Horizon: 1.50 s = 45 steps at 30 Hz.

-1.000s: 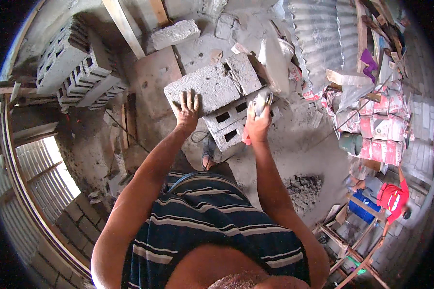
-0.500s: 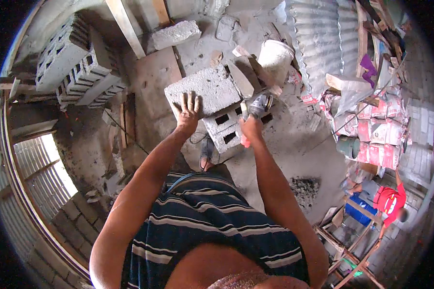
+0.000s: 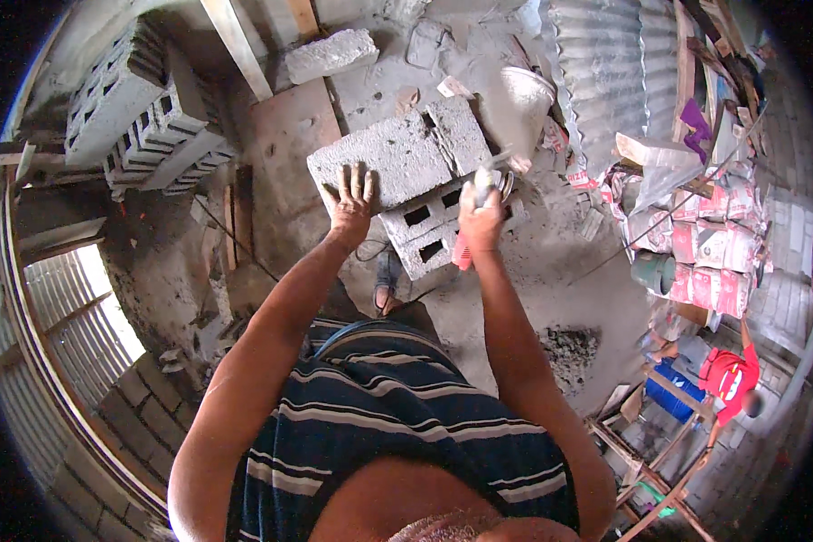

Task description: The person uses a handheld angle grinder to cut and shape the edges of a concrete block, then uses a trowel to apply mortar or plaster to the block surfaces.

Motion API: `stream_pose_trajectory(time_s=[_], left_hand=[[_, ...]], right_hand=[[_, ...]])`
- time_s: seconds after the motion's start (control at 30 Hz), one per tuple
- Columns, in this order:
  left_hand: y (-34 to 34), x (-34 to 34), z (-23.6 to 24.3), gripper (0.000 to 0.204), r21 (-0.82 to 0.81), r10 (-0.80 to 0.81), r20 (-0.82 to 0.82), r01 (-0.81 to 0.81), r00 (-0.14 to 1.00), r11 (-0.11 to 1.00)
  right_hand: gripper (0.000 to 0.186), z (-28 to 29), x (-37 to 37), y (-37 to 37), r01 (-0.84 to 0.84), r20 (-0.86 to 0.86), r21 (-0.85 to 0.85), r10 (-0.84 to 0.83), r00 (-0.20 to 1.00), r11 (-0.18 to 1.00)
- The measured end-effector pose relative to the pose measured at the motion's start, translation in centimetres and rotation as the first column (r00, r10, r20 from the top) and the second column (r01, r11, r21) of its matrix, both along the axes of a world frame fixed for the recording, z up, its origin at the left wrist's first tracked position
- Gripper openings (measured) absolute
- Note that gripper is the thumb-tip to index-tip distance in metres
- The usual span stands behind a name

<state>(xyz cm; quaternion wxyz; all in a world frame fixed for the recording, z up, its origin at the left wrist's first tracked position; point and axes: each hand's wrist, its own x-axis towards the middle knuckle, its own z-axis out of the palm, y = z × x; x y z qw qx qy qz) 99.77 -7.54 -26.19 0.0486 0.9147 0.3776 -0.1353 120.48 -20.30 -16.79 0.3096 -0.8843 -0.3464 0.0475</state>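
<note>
My left hand point(image 3: 351, 203) lies flat with fingers spread on the near left part of a grey concrete block point(image 3: 384, 158). A narrower end piece point(image 3: 458, 134) sits against that block's right end, with a dark line between them. In my right hand point(image 3: 481, 221) is an angle grinder point(image 3: 485, 185), its red rear end showing below the fist. The grinder's head is close to the near right corner of the end piece; whether it touches cannot be made out. Beneath lies a hollow concrete block point(image 3: 420, 242) with its openings showing.
Hollow blocks point(image 3: 140, 117) are stacked at the far left. A white bucket point(image 3: 526, 95) and corrugated sheets point(image 3: 596, 81) stand beyond my right hand. Stacked red-and-white bags point(image 3: 709, 244) are at the right. A person in a red shirt point(image 3: 730, 379) is near a wooden frame. A foot point(image 3: 386, 298) is close below the blocks.
The end piece, darker and tilted before, now lies level with the block's top. My right hand has shifted slightly right and nearer, turning the grinder. My left hand stays nearly in place.
</note>
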Motion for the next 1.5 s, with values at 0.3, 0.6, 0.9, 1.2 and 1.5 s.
stream_pose_trajectory(time_s=[0.3, 0.6, 0.9, 1.2, 1.5], left_hand=[[-0.3, -1.0, -1.1, 0.068, 0.081, -0.02, 0.021, 0.019, 1.0, 0.997], [0.0, -0.2, 0.8, 0.068, -0.051, 0.017, 0.031, -0.015, 0.999, 0.999], [0.0, -0.4, 0.2, 0.068, 0.002, 0.017, 0.058, -0.018, 0.998, 1.0], [-0.1, 0.4, -0.1, 0.067, 0.091, -0.037, 0.033, 0.034, 0.999, 0.995], [0.1, 0.6, 2.2, 0.069, -0.04, -0.004, 0.004, 0.005, 1.0, 0.999]], right_hand=[[0.027, 2.0, 3.0, 0.6, 0.264, -0.995, -0.008, 0.018, -0.096, 0.965], [0.038, 8.6, -0.8, 3.0, -0.254, 0.216, 0.234, 0.204, 0.955, 0.938], [0.045, -1.4, -0.1, 3.7, -0.159, -0.199, -0.212, 0.117, 0.973, 0.964], [0.043, -5.2, -0.5, 2.6, -0.109, -0.108, -0.33, 0.077, 0.991, 0.938], [0.04, -3.4, -1.4, 2.7, -0.039, -0.039, -0.238, 0.031, 0.999, 0.971]])
